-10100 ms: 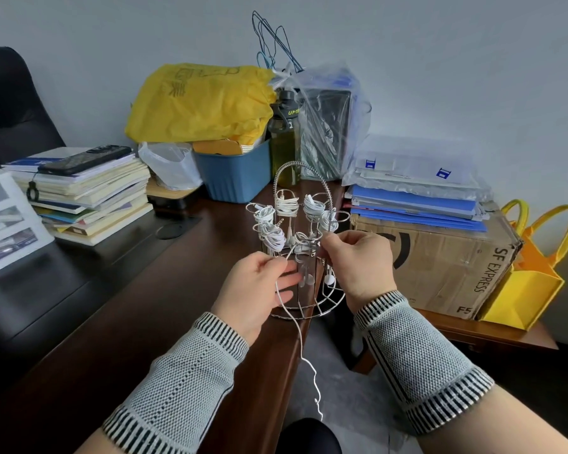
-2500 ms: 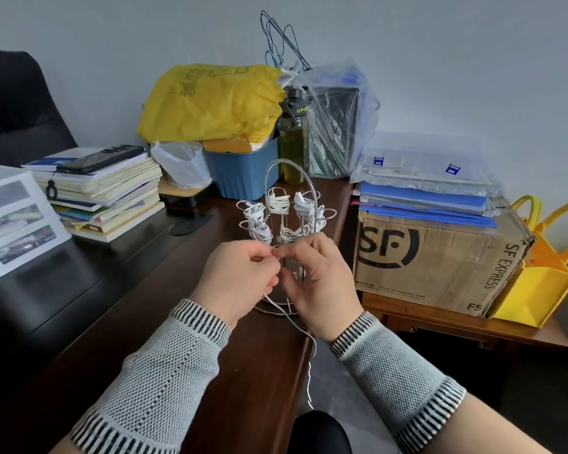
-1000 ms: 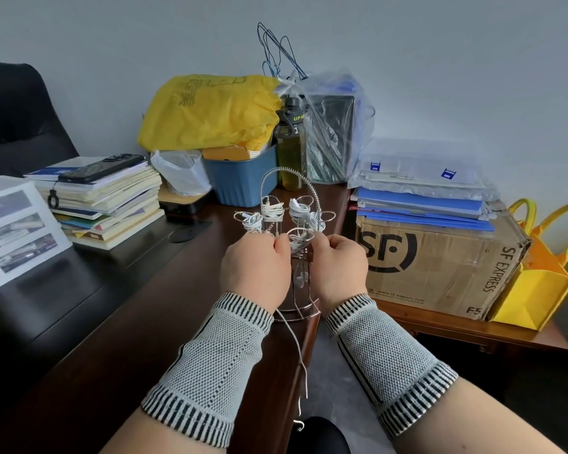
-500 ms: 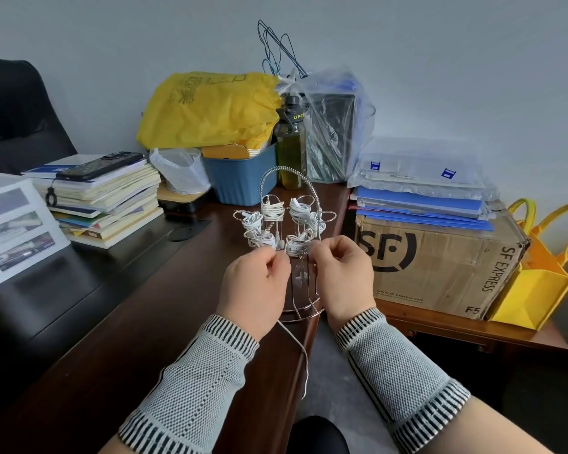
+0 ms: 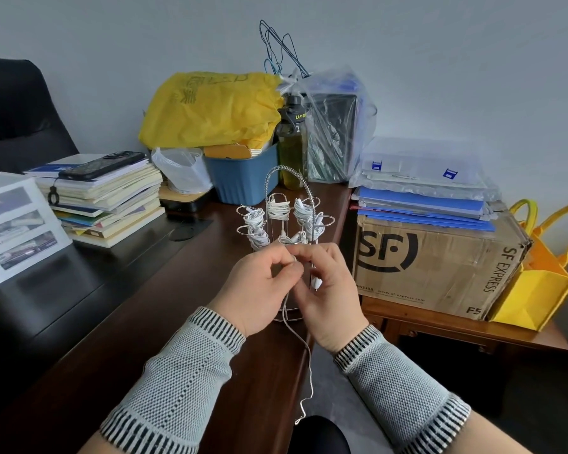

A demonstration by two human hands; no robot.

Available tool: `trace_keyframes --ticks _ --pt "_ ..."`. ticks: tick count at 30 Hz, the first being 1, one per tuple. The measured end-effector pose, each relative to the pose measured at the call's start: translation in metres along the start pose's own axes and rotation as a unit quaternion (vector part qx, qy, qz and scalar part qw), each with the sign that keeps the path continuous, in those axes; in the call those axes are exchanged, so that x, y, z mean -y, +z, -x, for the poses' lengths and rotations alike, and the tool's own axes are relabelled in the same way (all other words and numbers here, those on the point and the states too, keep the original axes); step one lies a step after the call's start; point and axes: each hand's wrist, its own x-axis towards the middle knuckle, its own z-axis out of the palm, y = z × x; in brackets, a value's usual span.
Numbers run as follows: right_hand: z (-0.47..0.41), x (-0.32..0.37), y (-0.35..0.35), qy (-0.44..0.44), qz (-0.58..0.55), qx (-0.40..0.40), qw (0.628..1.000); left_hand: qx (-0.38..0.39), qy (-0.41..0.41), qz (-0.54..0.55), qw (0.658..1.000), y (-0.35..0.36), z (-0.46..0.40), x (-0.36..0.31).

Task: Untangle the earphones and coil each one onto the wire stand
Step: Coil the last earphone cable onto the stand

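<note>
Your hands have come back off the stand [image 5: 287, 224] and now sit just in front of it, lower than half a second ago, when both were up at the front loop. Your left hand [image 5: 259, 290] pinches the white cord [image 5: 304, 348] between thumb and forefinger; your right hand [image 5: 328, 293] has its fingers curled round the same cord, with what looks like an earbud poking out at its palm side. The two hands are touching, fingertips meeting just below the stand's front loop.

The cord drops from your fingers, runs down past the front of the stand and hangs off the desk [image 5: 145, 322] edge with its tail near your lap. That tail looks about as long as it did a moment ago, so I'd judge this earphone is mid-wind, with a fair run left to take up.

On the stand, several loops already carry neat white coils [image 5: 277, 209], at the back and left of the arch. The front loop, nearest your hands, holds only a loose start. The next turn likely goes round it, so keep the cord taut.
</note>
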Motion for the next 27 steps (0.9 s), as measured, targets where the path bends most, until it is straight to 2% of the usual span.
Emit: trace_keyframes --ticks 9,11,14,17,19,22,24,27 --pt "-0.006 -0.001 0.0 -0.061 0.084 -0.036 0.994 -0.029 -0.002 -0.018 0.999 -0.005 0.0 -0.005" --pt "-0.008 -0.002 0.003 -0.067 0.11 -0.046 0.991 -0.064 0.01 -0.085 0.994 -0.006 0.003 -0.011" --pt "-0.011 -0.003 0.005 -0.065 0.121 -0.069 0.988 -0.143 0.053 -0.226 0.962 -0.008 0.007 -0.018" --pt "-0.013 -0.006 0.003 -0.053 0.104 -0.068 0.991 -0.125 0.024 -0.251 0.96 -0.014 0.01 -0.019" --pt "-0.012 -0.007 0.001 -0.038 0.093 -0.063 0.993 -0.064 -0.031 -0.225 0.972 -0.02 0.01 -0.013" --pt "-0.011 -0.006 0.0 0.0 0.057 -0.071 0.996 0.01 -0.087 -0.124 0.988 -0.032 0.011 -0.006" --pt "-0.011 -0.004 0.001 0.035 0.025 -0.077 0.996 -0.004 -0.079 -0.065 0.995 -0.037 0.01 -0.007" --pt "-0.013 0.0 0.003 0.128 -0.041 -0.071 0.988 -0.099 -0.065 0.033 0.992 -0.029 0.003 -0.015"
